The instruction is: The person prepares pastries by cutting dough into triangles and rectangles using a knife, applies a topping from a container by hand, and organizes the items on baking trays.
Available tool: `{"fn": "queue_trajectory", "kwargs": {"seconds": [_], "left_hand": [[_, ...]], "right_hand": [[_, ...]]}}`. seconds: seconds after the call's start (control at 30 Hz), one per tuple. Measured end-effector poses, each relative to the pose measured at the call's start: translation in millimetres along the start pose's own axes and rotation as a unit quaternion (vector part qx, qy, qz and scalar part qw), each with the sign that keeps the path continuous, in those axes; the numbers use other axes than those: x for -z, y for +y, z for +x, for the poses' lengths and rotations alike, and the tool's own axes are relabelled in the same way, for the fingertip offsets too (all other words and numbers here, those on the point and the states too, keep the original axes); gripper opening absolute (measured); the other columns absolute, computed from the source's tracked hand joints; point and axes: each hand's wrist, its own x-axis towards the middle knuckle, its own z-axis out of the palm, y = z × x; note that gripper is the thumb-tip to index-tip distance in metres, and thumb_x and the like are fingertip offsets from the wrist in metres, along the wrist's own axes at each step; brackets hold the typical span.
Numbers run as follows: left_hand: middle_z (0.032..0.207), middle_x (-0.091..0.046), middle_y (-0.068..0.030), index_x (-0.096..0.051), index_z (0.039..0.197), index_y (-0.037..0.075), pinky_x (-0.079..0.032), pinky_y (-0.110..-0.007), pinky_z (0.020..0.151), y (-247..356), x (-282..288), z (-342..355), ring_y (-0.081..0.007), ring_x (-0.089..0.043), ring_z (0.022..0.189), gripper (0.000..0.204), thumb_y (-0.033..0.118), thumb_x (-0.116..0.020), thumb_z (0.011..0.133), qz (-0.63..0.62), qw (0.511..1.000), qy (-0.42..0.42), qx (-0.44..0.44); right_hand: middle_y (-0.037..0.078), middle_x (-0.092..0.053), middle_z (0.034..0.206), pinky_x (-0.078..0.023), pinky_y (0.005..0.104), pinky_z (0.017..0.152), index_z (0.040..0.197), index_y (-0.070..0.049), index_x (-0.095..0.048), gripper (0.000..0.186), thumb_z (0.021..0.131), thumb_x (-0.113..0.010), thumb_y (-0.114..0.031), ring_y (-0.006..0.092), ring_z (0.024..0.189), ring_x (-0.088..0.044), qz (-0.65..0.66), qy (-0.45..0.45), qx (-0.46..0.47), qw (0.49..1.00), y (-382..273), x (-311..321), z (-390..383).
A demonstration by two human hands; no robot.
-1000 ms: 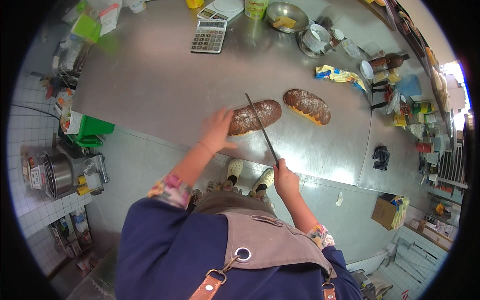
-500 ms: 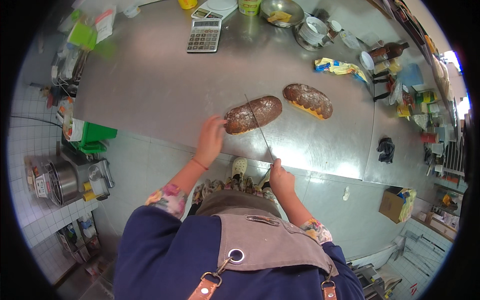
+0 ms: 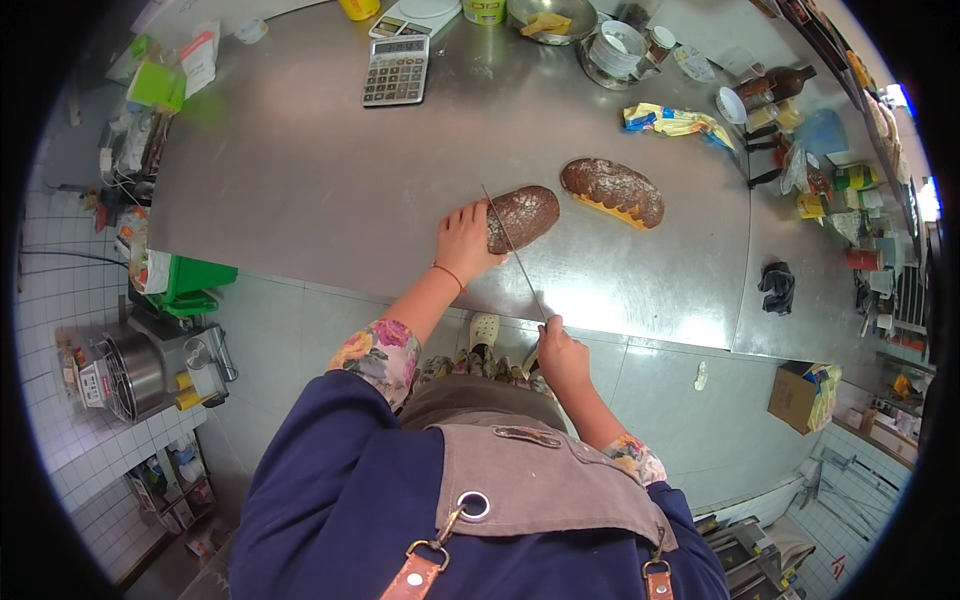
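Observation:
A dark brown loaf lies near the front edge of the steel table. My left hand grips the loaf's left end. My right hand is closed on the handle of a long knife, whose blade crosses the loaf just right of my left fingers. A second dark loaf with a yellow underside lies a little to the right, apart from both hands.
A calculator, metal bowls and tins stand at the table's back. A yellow-blue wrapper, bottles and a dark cloth lie at the right. A green bin and a cardboard box sit on the floor.
The knife has slid across the near loaf toward its left end, and my left hand has shifted along it. The view has moved closer over the table.

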Motion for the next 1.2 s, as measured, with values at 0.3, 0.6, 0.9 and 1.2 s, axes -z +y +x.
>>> {"fn": "queue_trajectory", "kwargs": {"seconds": [0.3,0.6,0.9,1.2], "left_hand": [[0.128,-0.056,-0.0136,-0.044,0.131,0.007,-0.04,-0.049,0.103,2.1,0.4,-1.2,-0.0331,-0.051,0.123,0.091,0.035,-0.09,0.059,-0.007,1.0,0.011,0.004],[0.128,-0.056,-0.0136,-0.044,0.132,0.007,-0.04,-0.05,0.101,4.2,-3.8,2.4,-0.0343,-0.051,0.123,0.091,0.034,-0.09,0.059,0.0,1.0,-0.005,0.015],[0.129,-0.056,-0.012,-0.046,0.133,0.009,-0.041,-0.052,0.099,-6.6,-11.7,0.3,-0.0337,-0.052,0.122,0.088,0.033,-0.088,0.059,-0.02,0.999,-0.006,0.034],[0.129,-0.057,-0.0102,-0.047,0.131,0.01,-0.043,-0.053,0.097,-7.3,-11.6,5.1,-0.0311,-0.053,0.121,0.083,0.031,-0.086,0.061,-0.03,0.999,-0.017,0.038]], "right_hand": [[0.019,-0.066,0.065,-0.051,0.0505,0.05,0.097,-0.005,-0.044,0.021,0.1,-0.052,-0.025,0.0405,0.056,-0.065,-0.003,0.003,0.014,1.0,1.5,8.0,-1.5],[0.022,-0.067,0.068,-0.053,0.0518,0.055,0.102,0.0,-0.043,0.023,0.101,-0.045,-0.023,0.0424,0.062,-0.067,0.019,-0.001,0.025,1.0,-6.0,-12.2,50.5],[0.024,-0.067,0.075,-0.051,0.0567,0.06,0.105,-0.003,-0.042,0.025,0.101,-0.048,-0.028,0.047,0.068,-0.066,0.048,-0.032,-0.017,0.998,9.6,-32.5,28.2],[0.024,-0.069,0.08,-0.053,0.056,0.062,0.113,-0.003,-0.042,0.025,0.1,-0.045,-0.024,0.0448,0.071,-0.067,0.067,-0.092,-0.057,0.992,28.4,-60.7,4.3]]}}
